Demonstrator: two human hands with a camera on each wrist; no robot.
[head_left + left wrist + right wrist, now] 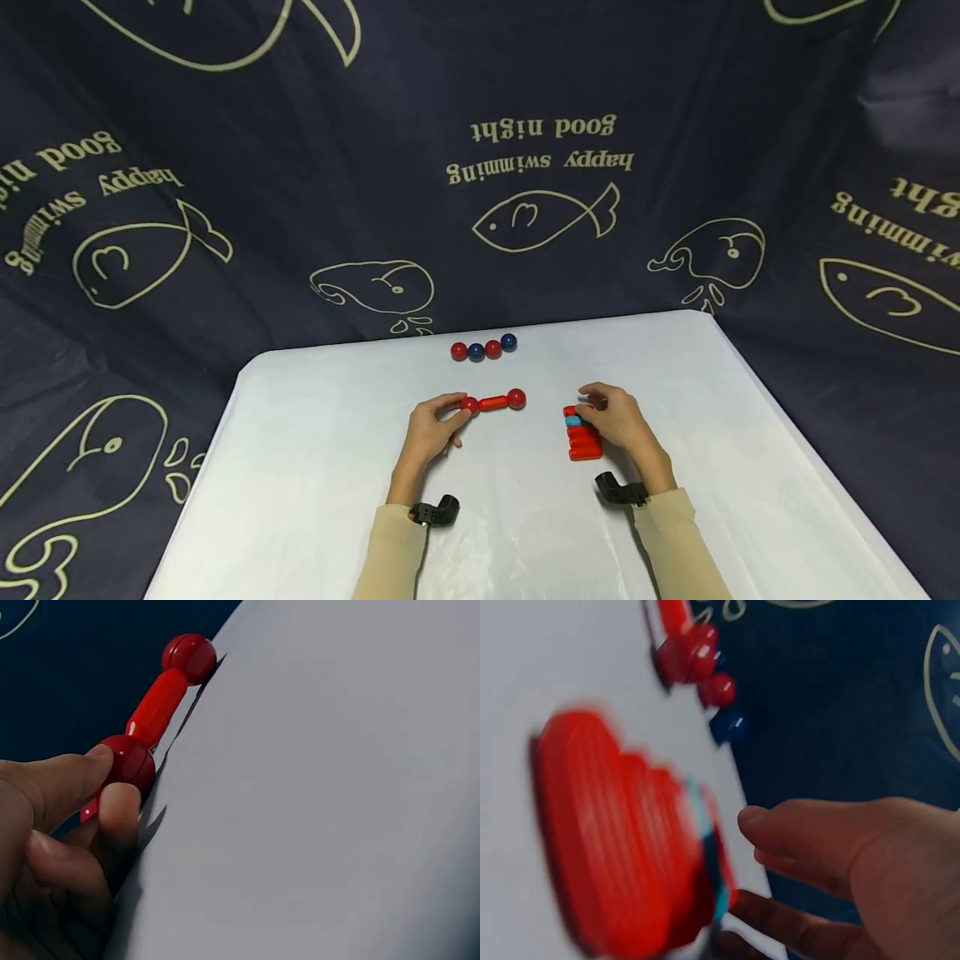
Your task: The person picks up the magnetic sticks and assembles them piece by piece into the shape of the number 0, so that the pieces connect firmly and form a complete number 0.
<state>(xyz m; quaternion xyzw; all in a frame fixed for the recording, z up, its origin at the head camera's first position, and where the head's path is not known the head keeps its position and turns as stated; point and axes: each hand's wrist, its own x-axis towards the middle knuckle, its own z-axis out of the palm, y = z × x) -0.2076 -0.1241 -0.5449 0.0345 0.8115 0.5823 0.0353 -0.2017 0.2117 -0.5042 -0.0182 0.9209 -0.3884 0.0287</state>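
My left hand pinches a red ball between thumb and fingers. This ball sits on one end of an orange-red rod, and a second red ball is on the other end. In the left wrist view the rod slants up and away from the fingers. My right hand hovers over the far end of a side-by-side row of red rods, which includes a blue rod. The right wrist view shows its thumb apart from the fingers, with fingertips right beside the row's far end.
Behind the hands, red and dark blue balls stand in a line near the back of the white table. A dark fish-patterned cloth hangs behind and beside the table. Each wrist wears a black camera mount.
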